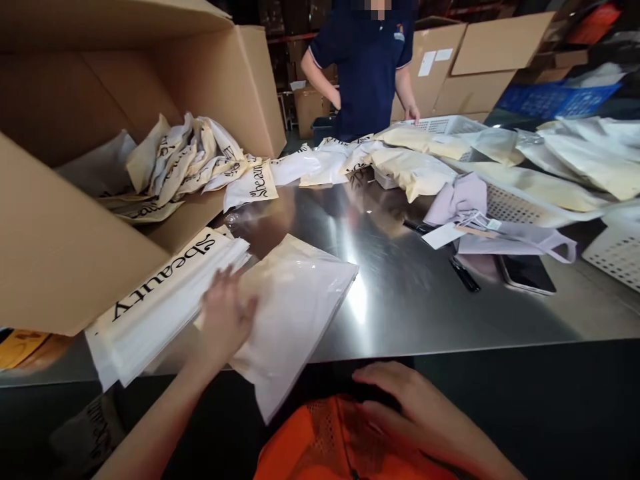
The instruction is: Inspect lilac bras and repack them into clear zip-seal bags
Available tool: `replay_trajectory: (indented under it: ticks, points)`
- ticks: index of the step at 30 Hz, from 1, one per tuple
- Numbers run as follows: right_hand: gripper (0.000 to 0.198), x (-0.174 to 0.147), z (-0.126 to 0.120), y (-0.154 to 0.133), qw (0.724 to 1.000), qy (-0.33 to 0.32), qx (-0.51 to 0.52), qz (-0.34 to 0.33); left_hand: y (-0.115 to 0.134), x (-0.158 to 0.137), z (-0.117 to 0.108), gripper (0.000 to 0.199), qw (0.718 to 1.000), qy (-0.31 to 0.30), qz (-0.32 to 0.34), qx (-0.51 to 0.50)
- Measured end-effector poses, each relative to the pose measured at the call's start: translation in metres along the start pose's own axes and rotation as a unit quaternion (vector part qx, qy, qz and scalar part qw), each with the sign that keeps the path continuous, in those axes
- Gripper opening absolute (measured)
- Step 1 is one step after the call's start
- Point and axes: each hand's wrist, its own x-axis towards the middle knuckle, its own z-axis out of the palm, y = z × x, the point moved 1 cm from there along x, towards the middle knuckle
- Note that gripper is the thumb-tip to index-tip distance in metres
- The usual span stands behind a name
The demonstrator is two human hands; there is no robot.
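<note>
Lying partly past the edge of the worktop (400, 300), a pale bag (295, 307) is touched by the left hand (226, 317), beside stacked printed bags (163, 293); whether anything is pinched in that grip cannot be told. The right hand (403, 393) is held near an orange garment (320, 440), its grip loosely curved and wide.

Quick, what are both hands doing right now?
Left hand: on the edge of the pale bag; whether it grips cannot be told.
Right hand: open, loosely curved, nothing visibly held.
</note>
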Motion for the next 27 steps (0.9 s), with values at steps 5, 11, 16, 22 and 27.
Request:
replay_trajectory:
  ticks: [5,11,16,22,27]
  points:
    - [0.041,0.013,-0.03,0.027,0.98,0.175,0.061,0.077,0.089,0.055,0.075,0.069,0.971,-0.214,0.083,0.063]
    - [0.046,0.044,-0.05,0.056,0.951,0.239,-0.05,0.189,0.099,0.064,0.081,0.061,0.934,-0.172,0.314,-0.008]
    - [0.029,0.059,-0.034,0.037,0.952,0.181,-0.12,0.217,0.102,-0.006,0.052,0.035,0.957,-0.135,0.189,-0.171]
    - [0.022,0.062,-0.018,0.028,0.946,0.186,-0.125,0.236,0.112,-0.082,0.115,0.065,0.764,-0.457,-0.155,-0.429]
    - [0.023,0.062,-0.006,0.022,0.945,0.219,-0.076,0.233,0.126,-0.081,0.137,0.088,0.665,-0.441,-0.265,-0.542]
